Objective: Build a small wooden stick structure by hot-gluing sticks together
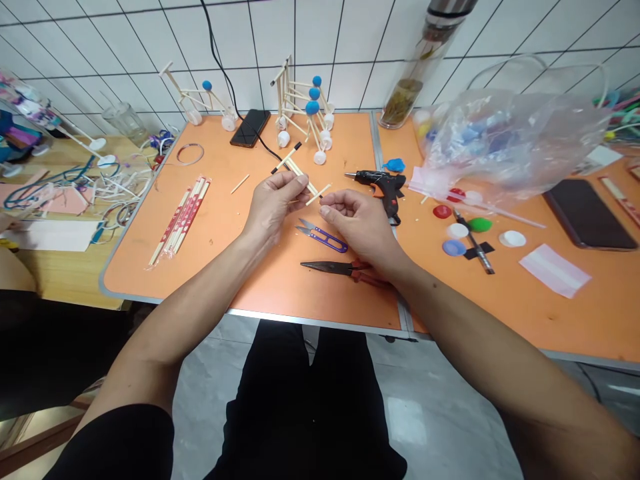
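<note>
1. Stick frame (295,167) is pinched in my left hand (270,203), over the orange tabletop (260,273), between its back and front edges.
2. My right hand (363,223) is at its near end; I can't tell if it's pinching.
3. Pliers (327,268) lie near the front edge.

Along the back edge of the worktop (270,287), from left to right, are a stick frame (207,85), a phone (251,128), a second stick frame (312,107), a bottle (403,100) and a bag (520,127). A stick bundle (183,219) lies near the left edge; pliers (327,267) lie near the front edge, with scissors (311,230), then held sticks (317,195), behind them and a glue gun (385,188) back to the right. Right of that, bottle caps (457,231) lie before the bag, left of another phone (590,215).
</note>
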`<state>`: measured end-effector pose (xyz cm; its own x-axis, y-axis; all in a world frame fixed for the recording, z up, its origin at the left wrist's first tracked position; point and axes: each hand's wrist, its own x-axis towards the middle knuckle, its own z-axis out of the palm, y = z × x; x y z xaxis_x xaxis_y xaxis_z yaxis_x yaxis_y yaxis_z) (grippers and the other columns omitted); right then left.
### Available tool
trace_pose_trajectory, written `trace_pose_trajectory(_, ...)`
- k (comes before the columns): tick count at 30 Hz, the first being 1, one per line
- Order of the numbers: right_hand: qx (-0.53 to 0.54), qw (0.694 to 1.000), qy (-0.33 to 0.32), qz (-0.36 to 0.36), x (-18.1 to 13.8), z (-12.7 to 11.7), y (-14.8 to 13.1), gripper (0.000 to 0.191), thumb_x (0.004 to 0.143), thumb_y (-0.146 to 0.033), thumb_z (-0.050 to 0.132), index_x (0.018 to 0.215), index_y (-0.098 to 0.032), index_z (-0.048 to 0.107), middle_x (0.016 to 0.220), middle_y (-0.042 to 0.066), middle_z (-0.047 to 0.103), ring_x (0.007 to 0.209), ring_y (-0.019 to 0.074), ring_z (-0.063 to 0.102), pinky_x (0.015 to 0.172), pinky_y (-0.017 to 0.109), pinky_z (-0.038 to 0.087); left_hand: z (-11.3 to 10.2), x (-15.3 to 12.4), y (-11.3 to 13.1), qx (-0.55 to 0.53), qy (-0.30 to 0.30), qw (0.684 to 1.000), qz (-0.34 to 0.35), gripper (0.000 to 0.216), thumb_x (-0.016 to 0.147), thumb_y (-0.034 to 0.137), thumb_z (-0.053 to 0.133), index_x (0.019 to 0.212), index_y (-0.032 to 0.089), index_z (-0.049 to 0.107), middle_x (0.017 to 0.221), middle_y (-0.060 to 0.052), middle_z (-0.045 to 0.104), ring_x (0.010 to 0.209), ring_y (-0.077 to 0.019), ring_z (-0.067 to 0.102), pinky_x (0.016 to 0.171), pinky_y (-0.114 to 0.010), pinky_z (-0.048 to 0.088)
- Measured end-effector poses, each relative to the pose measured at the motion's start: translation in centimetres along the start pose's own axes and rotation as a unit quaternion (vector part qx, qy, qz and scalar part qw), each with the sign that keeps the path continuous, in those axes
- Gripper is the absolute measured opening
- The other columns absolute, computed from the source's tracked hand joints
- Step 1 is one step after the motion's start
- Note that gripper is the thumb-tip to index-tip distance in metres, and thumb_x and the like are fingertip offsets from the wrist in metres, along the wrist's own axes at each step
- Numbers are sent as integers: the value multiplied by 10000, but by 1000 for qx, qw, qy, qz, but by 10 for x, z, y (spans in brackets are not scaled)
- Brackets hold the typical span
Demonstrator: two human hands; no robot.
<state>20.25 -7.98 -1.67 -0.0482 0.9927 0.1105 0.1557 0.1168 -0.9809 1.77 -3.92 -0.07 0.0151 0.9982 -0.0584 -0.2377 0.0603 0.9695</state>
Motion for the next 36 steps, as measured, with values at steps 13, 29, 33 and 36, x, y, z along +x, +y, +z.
trace_pose_trajectory(13,63,997,12,35,1,1,-4,337,894,-498,958,910,-212,781,886,43,774,728,145,608,692,285,559,10,-8,-10,26,-20,999,17,344,888,431,1005,809,215,749,817,1,781,743,-119,716,764,-236,616)
trace_pose_trajectory(29,57,997,33,35,1,3,-6,170,925,-278,878,834,-193,763,802,12,761,669,122,600,668,260,513,16,-9,-16,-10,-43,999,12,458,782,495,1088,750,186,751,765,5,751,706,-102,687,773,-231,605)
trace_pose_trajectory(33,56,998,30,31,2,1,-5,197,917,-295,912,825,-195,769,801,12,760,662,121,597,647,259,498,16,-9,-18,-12,-38,999,16,467,765,507,1101,773,189,760,773,3,757,726,-113,703,806,-254,622)
trace_pose_trajectory(36,60,997,27,28,3,1,-2,216,913,-326,928,837,-201,770,801,11,763,664,125,605,656,266,520,15,-9,-18,-17,-38,999,17,449,777,486,1098,785,185,765,780,5,757,733,-114,704,817,-259,623)
